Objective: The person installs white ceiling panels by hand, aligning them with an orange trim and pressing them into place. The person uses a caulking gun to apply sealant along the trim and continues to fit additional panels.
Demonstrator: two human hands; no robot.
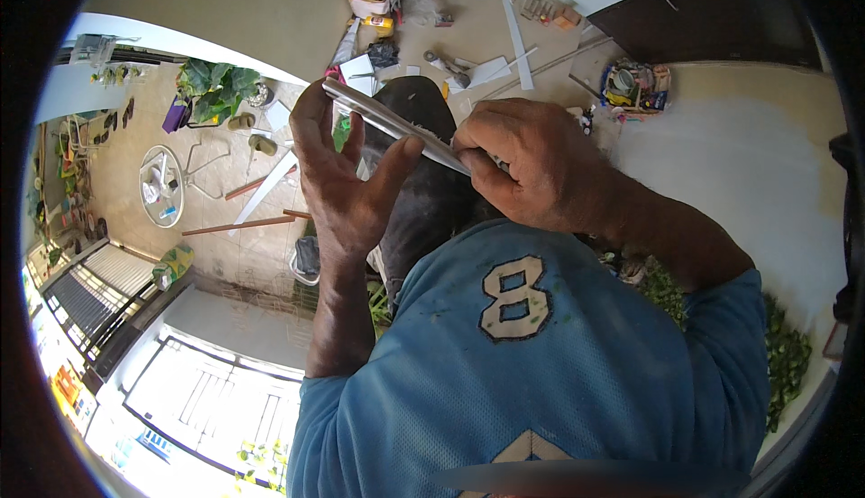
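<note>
A long silvery channel piece [374, 111] runs diagonally across the upper middle, in front of my dark-clad leg [410, 205]. My left hand [347, 169] has its fingers and thumb around the upper-left end of the piece. My right hand [523, 160] is closed on the lower-right part, its fingers curled over it, hiding that end. The sleeves and front of my blue shirt fill the lower middle of the view.
Scattered white strips, wooden bars [239, 226], tools and bags lie on the tiled floor [207, 255]. A round glass table [165, 214], a potted plant [207, 88], a crate of supplies [635, 88] and a dark door [703, 16] surround me.
</note>
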